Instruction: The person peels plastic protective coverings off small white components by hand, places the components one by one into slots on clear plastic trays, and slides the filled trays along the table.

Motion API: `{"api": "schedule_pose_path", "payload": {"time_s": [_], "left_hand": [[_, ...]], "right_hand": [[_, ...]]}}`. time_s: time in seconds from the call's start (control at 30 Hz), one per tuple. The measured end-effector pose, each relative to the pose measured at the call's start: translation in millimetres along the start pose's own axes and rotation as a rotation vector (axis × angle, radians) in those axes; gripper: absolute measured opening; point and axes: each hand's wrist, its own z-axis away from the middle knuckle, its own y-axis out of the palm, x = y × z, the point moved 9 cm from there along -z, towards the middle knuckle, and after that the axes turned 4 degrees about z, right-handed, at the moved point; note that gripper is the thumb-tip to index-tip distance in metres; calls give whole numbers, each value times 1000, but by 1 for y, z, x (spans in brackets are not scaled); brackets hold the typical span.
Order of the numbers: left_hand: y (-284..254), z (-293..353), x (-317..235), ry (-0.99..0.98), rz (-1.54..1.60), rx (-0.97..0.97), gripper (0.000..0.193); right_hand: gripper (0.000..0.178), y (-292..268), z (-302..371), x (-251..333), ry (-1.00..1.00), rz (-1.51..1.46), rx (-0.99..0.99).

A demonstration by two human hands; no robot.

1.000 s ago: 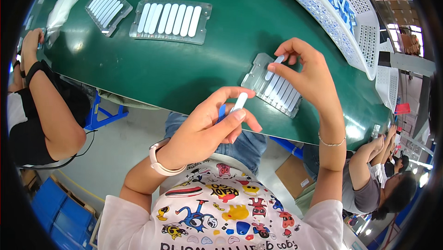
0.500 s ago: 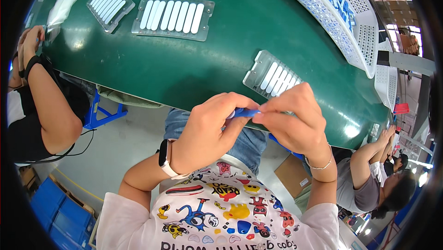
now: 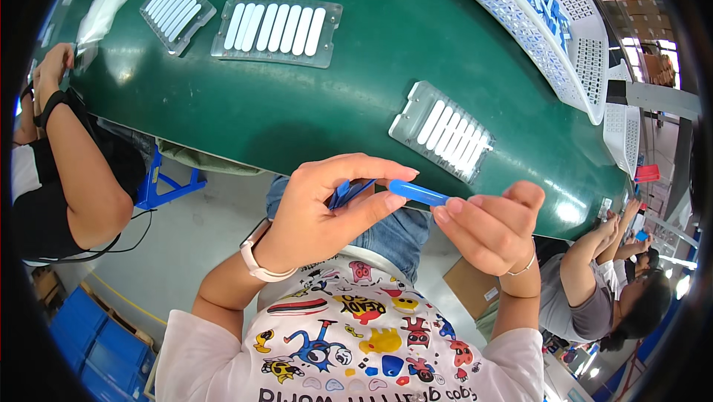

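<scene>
A slim blue strip with rounded ends (image 3: pixel 418 193) spans the gap between my hands, above the near table edge. My right hand (image 3: pixel 494 227) pinches its right end between thumb and fingers. My left hand (image 3: pixel 327 205) has thumb and forefinger at the strip's other end, and more blue strips (image 3: pixel 347 193) are tucked in its palm; how many is hidden. Just beyond my hands, a clear tray (image 3: pixel 444 131) with several white rounded bars lies at an angle on the green table (image 3: pixel 327 116).
Two more clear trays, one larger (image 3: pixel 277 31) and one smaller (image 3: pixel 177 12), lie at the far left with white bars. A white perforated basket (image 3: pixel 520 27) of blue and white pieces stands far right. Other people's arms (image 3: pixel 85 168) rest at the table on both sides.
My hands have drawn apart, my right moving down and right, so the blue strip shows between them. My left hand has opened up somewhat, revealing more strips in its palm.
</scene>
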Motion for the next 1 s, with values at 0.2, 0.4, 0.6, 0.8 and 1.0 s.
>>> {"api": "schedule_pose_path", "payload": {"time_s": [0.2, 0.4, 0.6, 0.8, 1.0], "left_hand": [[6, -3, -8, 95, 28, -26, 8], [16, -14, -1, 16, -301, -4, 9], [20, -21, -11, 235, -917, -6, 29], [39, -18, -1, 298, -1250, 180, 41], [40, -11, -8, 312, -1286, 158, 40]], "right_hand": [[15, 22, -6, -33, 376, -475, -1], [17, 58, 24, -93, 1095, -773, -29], [24, 86, 27, -124, 1012, -588, 215], [34, 89, 34, -112, 980, -484, 397], [51, 60, 39, -87, 917, -398, 440]]}}
